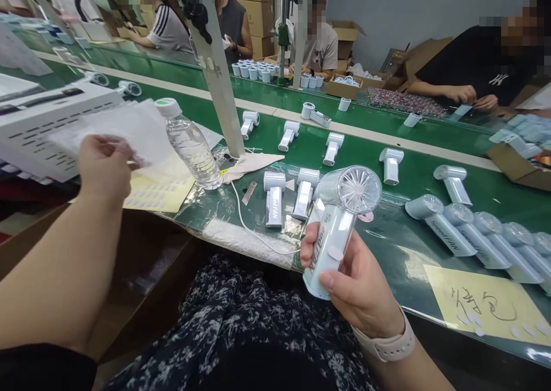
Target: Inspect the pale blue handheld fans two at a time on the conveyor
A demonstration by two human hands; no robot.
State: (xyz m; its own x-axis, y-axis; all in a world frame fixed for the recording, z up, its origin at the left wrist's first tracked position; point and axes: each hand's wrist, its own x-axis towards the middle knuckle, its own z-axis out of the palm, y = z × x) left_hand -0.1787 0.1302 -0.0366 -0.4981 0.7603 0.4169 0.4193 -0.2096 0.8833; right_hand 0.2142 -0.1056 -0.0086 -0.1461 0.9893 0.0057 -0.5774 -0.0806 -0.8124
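So the handheld fan (340,224) is the star here: pale blue-white body, clear grille head tipped up and away from you, held just above the near edge of the bench (400,247). Your right hand (357,282) is closed firmly around the handle, thumb across the front, and a pinkish round sticker (335,254) sits on the handle right by your fingers. A pale smartwatch strap (383,345) shows on that wrist.

Your left hand (103,170) is out at the left, fingers pinched together at a white sheet (116,127). It's blurry, so I can't tell if it's actually gripping anything. Below it lies a yellow sheet of round stickers (159,190).

Looks to me like you're at the sticker stage on this unit, and the next move needs that left pinch brought over to the fan, if you ask me.

Around the fan, fan bodies (274,198) stand on the bench, and assembled fans (456,230) lie in a row to the right beside a handwritten yellow note (482,302). A water bottle (189,144) lies near the left side. Across the far bench, a co-worker's hands (469,95) are busy with something small.
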